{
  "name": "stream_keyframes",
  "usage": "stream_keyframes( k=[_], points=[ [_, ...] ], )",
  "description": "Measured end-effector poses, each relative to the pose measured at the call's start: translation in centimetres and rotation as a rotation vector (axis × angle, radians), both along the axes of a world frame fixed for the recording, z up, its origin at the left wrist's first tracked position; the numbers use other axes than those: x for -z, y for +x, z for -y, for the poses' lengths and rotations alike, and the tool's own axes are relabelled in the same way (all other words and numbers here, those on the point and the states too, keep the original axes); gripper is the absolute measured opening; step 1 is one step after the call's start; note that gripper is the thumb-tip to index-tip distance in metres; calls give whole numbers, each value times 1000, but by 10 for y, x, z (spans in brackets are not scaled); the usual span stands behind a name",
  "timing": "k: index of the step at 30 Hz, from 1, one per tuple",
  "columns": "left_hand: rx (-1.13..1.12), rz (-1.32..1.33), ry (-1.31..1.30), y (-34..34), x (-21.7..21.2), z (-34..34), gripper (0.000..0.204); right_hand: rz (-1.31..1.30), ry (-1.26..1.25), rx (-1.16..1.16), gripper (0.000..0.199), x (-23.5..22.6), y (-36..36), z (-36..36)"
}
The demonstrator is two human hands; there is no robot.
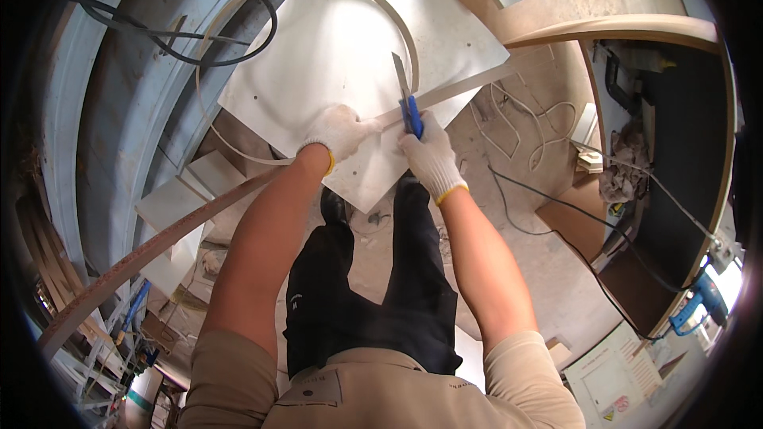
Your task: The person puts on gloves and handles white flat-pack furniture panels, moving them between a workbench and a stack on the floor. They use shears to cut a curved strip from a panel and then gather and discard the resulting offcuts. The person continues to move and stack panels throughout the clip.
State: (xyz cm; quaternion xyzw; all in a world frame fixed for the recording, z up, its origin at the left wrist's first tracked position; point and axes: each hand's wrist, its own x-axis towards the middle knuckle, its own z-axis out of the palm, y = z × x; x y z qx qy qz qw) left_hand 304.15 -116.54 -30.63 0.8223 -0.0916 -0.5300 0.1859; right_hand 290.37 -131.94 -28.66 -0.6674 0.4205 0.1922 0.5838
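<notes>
A white board (342, 40) lies in front of me, with a thick pale edge (465, 87) running to the right. My left hand (338, 131), in a white knit glove with a yellow cuff, is closed at this edge, its thumb toward the right. Whether it pinches the edge or only presses on it is hard to see. Held in my gloved right hand (429, 151) is a blue-handled tool (413, 117) with a long flat grey blade pointing away from me. A thin pale strip (401, 20) loops over the board, one end near the blade.
A long brown curved strip (159, 246) reaches from the lower left toward my left forearm. Large grey curved pieces (171, 95) and a black cable (270, 28) lie left. On the right are a dark open cabinet (683, 135), loose cords (540, 131) and a blue power tool (703, 302).
</notes>
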Motion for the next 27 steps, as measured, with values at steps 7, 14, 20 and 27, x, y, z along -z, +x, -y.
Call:
stream_keyframes(
  k=[7, 14, 20, 27],
  points=[
    [50, 314, -24, -16, 10, -1, 58, -248, -313, -337, 40, -12, -56, -24],
    [72, 298, 5, -14, 14, -1, 57, -180, -469, -441, 33, 6, -58, -40],
    [29, 276, 11, -19, 14, 0, 58, -371, -334, -560, 35, -1, -48, -37],
    [34, 348, 14, -23, 12, 2, 60, -354, -343, -548, 36, 7, -52, -40]
  ],
)
